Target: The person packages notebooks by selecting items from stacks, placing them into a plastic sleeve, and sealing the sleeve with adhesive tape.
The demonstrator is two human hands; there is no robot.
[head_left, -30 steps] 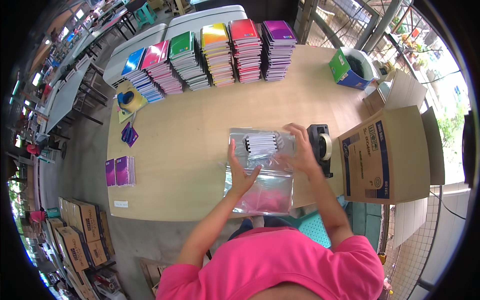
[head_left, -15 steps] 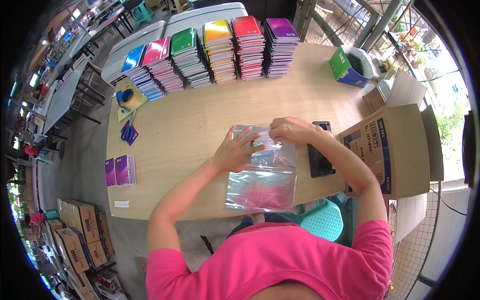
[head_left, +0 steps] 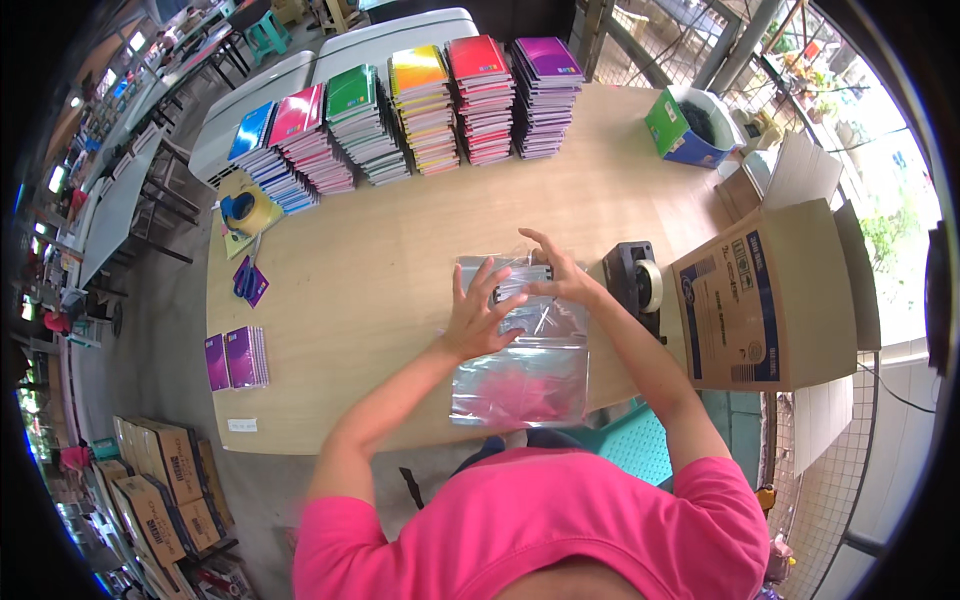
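A stack of clear plastic bags lies flat at the front middle of the table, shiny and creased, with a pink tint showing in its nearer half. My left hand rests over its upper left part, fingers spread. At the upper right edge, my right hand is open, thumb and index finger apart beside the thin film. Whether a fold of film touches its fingers is hard to see. Just right of this hand stands a black tape dispenser with a roll of pale tape.
Tall notebook stacks in several colours line the far edge. Small purple notebooks, scissors and a wide tape roll sit at left. An open carton stands at right, with a green-blue box behind it.
My right hand has shifted slightly left and opened from a closed pinch, with its index finger now extended. My left hand has moved a little nearer me. More of the tape dispenser shows.
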